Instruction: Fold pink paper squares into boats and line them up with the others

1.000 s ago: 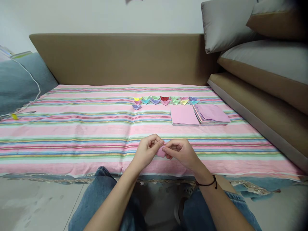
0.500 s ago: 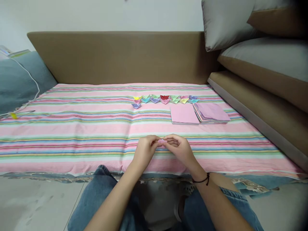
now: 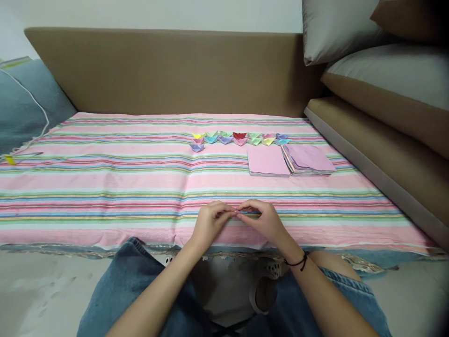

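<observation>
1. Striped pink, white, green and blue cloth (image 3: 105, 180) covers the broad, low surface, with an upright brown padded panel (image 3: 168, 70) rising behind it. Smoothed out like this, it probably serves as a flat place to set paper down.
2. At the far left, a thin white cable (image 3: 30, 93) trails over a blue-grey padded form (image 3: 14, 107). A small yellow tag (image 3: 10, 160) lies near its lower end, apparently put out of the way.
3. Toward the middle, the left hand (image 3: 208, 222) is raised over the near edge of the cloth, its thumb and forefinger closed in a narrow pinch.
4. Beyond it, small folded paper boats (image 3: 240, 141) in many colours stand in close rows, with one purple paper boat (image 3: 197, 148) in front at the left end. Such ordering likely keeps them tidy and clear of the hands.
5. Between the two sets of fingertips sits a tiny pink piece of folded paper (image 3: 236, 213), mostly hidden. Both hands pinch it, seemingly because something so small needs fingertip control from either side.
6. The right hand (image 3: 264, 220) mirrors that tight pinch, its fingers meeting the left ones.
7. Farther right, a neat square stack of pink-topped paper (image 3: 268, 160) touches a looser, fanned pink-topped stack (image 3: 310, 157), both presumably within reach.
8. Grey-and-brown cushions (image 3: 389, 79) fill the right side.
</observation>
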A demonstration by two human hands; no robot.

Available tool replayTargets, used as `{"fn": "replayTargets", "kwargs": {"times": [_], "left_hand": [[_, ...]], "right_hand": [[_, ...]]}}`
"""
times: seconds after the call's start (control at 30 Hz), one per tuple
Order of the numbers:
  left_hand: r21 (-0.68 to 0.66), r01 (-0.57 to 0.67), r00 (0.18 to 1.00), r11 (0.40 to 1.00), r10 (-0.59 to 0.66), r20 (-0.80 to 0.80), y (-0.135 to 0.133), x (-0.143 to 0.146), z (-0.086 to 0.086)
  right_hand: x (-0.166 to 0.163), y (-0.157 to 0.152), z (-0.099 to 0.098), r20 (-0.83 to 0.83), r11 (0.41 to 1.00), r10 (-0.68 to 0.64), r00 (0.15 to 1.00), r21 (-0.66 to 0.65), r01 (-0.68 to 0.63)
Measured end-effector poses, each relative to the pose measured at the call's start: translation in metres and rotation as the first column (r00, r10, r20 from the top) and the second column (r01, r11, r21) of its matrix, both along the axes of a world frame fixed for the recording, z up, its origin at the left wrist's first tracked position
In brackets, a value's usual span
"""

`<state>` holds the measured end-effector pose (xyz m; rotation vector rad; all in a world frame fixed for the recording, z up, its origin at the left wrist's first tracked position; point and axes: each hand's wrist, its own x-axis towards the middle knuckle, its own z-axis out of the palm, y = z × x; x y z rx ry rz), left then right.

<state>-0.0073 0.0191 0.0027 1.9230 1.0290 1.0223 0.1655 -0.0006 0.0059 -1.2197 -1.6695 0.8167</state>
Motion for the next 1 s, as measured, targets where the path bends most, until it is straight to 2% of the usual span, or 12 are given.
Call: {"fn": "replayTargets", "kwargs": {"times": [0.2,0.5,0.8,1.0], "left_hand": [[0.111,0.026,0.999,0.993,-0.022,-0.038,-0.004,0.001,0.004],[0.171,0.022,0.996,0.985,-0.006,-0.091,-0.006,0.003,0.003],[0.244,-0.036,0.987,0.969,0.073,-0.143,-0.008,0.005,0.001],[0.32,-0.065,0.945,0.945,0.161,-0.283,-0.016,0.01,0.002]], "right_hand": [[0.001,-0.002,0.002,-0.004,0.992,0.02,1.0,0.121,-0.019],[0.002,-0.003,0.002,0.034,0.99,0.007,0.999,0.139,-0.012],[-0.006,-0.008,-0.001,0.061,0.974,-0.132,0.989,0.191,0.118],[-0.011,-0.01,-0.001,0.018,0.971,-0.154,0.988,0.19,0.148]]}}
